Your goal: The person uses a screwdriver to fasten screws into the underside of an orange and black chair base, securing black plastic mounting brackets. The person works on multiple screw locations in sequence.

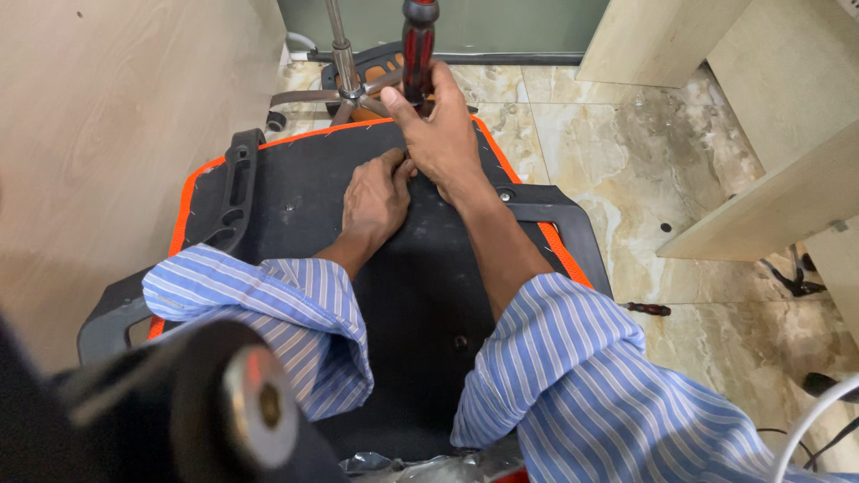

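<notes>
An upturned chair seat (295, 192), black underneath with an orange edge, lies in front of me with black armrests (234, 183) on both sides. My right hand (438, 130) grips the red and black handle of a screwdriver (418, 45) held upright over the far part of the seat. My left hand (374, 201) rests flat on the seat's underside, fingers reaching under the right hand near the screwdriver's tip. The tip itself is hidden by my hands. Both arms wear rolled blue striped sleeves.
A chair base with a metal column (343, 67) lies beyond the seat on the marble tile floor (626, 161). Wooden panels stand at left (107, 134) and right (778, 197). Another small tool (649, 309) lies on the floor. A black round part (206, 402) is near the camera.
</notes>
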